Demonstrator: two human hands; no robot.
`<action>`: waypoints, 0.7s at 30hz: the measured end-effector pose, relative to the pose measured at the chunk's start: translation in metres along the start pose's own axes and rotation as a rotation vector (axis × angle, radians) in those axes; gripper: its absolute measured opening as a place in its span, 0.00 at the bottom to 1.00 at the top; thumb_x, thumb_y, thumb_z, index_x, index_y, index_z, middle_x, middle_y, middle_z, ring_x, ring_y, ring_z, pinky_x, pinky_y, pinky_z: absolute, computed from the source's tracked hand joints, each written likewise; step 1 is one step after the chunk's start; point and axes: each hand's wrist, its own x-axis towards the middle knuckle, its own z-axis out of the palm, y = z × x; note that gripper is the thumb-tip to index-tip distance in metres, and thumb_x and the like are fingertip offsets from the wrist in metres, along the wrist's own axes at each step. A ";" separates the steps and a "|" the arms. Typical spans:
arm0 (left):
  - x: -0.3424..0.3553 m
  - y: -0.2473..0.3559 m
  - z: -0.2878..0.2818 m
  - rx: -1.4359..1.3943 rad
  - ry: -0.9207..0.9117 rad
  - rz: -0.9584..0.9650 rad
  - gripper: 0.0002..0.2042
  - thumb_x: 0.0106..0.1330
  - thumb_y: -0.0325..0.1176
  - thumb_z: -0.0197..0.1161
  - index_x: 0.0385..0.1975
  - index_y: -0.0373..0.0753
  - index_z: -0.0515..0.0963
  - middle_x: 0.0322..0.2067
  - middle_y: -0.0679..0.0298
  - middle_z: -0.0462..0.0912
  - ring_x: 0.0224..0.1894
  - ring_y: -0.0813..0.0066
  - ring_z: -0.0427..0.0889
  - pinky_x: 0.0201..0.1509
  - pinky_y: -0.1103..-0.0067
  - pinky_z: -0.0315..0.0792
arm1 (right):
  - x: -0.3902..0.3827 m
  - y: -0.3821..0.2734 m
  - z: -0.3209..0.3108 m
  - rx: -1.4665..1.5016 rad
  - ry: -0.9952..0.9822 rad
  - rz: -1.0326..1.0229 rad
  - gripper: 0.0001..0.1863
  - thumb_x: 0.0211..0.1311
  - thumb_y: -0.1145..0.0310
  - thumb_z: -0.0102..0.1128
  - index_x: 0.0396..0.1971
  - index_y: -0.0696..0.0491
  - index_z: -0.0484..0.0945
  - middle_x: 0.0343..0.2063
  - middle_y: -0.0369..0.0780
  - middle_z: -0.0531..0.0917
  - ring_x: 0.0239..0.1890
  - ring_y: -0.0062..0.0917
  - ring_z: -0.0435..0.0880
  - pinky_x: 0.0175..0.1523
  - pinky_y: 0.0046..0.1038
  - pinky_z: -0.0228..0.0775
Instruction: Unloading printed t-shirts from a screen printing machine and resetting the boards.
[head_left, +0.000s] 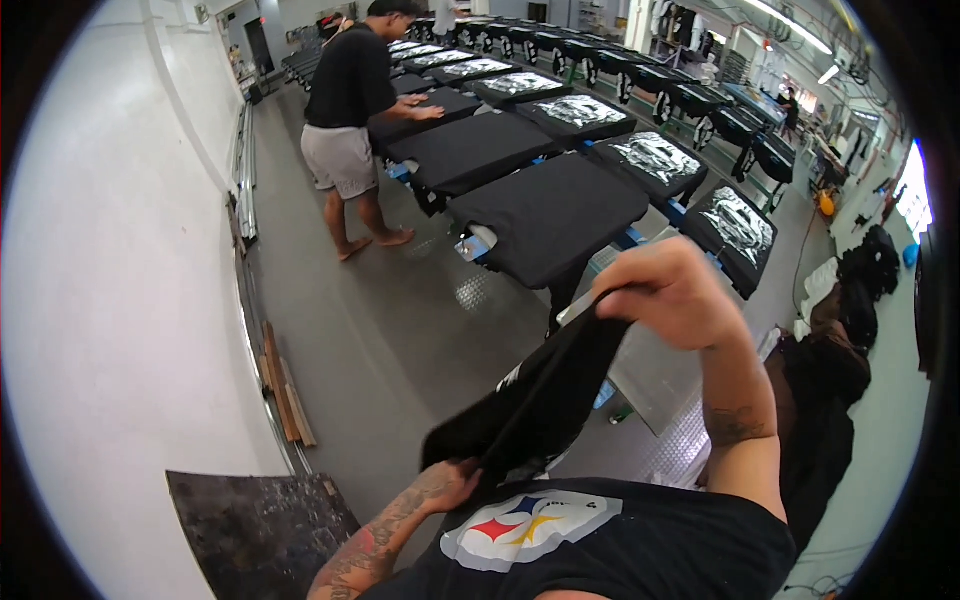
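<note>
A black T-shirt (535,400) hangs stretched at a slant in front of my body, partly folded, with a bit of white along one edge. High on the right, my right hand (672,290) pinches one end of it, the arm raised and bent. Down by my waist, my left hand (452,486) is closed on the lower end; its fingertips are partly hidden by the cloth. Beyond the shirt, the nearest flat board (555,215) carries a smooth black garment.
A person (350,95) in black top and grey shorts presses both hands on a farther board. Boards with shiny silver prints (740,222) run along the row. Dark cloth (820,380) is heaped at right. A dark panel (250,530) and wooden strips (280,385) stand by the left wall.
</note>
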 end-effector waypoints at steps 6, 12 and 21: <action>-0.083 -0.041 -0.043 0.328 0.351 0.193 0.18 0.56 0.38 0.63 0.44 0.33 0.78 0.42 0.48 0.80 0.43 0.50 0.81 0.46 0.64 0.78 | -0.025 0.016 -0.032 0.233 0.540 -0.130 0.17 0.69 0.55 0.59 0.36 0.56 0.78 0.27 0.32 0.76 0.25 0.10 0.69 0.27 0.16 0.55; -0.108 -0.009 -0.124 -0.049 0.433 -0.107 0.18 0.59 0.33 0.61 0.49 0.34 0.78 0.36 0.52 0.82 0.40 0.57 0.83 0.45 0.71 0.79 | -0.049 0.014 -0.048 0.485 0.333 -0.497 0.17 0.66 0.56 0.62 0.28 0.55 0.77 0.21 0.35 0.71 0.22 0.18 0.64 0.24 0.21 0.57; -0.102 -0.032 -0.118 -0.339 0.231 -0.663 0.10 0.67 0.35 0.60 0.40 0.37 0.81 0.22 0.55 0.83 0.27 0.60 0.85 0.35 0.74 0.80 | -0.051 -0.032 -0.026 0.406 -0.424 -0.690 0.13 0.59 0.65 0.71 0.38 0.58 0.86 0.26 0.37 0.83 0.21 0.21 0.73 0.22 0.20 0.62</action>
